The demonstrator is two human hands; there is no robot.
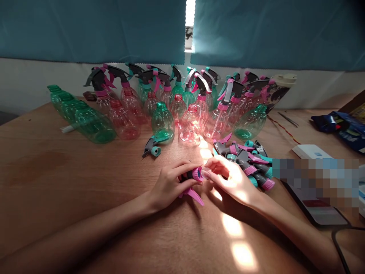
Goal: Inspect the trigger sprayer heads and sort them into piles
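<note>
My left hand (pixel 169 184) is wrapped round a grey and pink trigger spray head (pixel 197 174), its pink collar facing right and its pink trigger pointing down towards me. Thumb and fingers of my right hand (pixel 232 180) pinch together right at the collar's opening. Something small and pale shows at those fingertips, too small to make out. Beyond my right hand lies a heap of loose spray heads (pixel 248 163) in grey, pink and teal. A single teal and grey spray head (pixel 152 147) rests on the table past my left hand.
Pink bottles (pixel 190 127) and green bottles (pixel 162 123) stand at the back, several topped with spray heads. Green bottles (pixel 95 123) line the left. At right are a phone (pixel 316 207), a white box (pixel 312 151), tweezers (pixel 288 119), a blue packet (pixel 346 131) and a cable (pixel 336 243).
</note>
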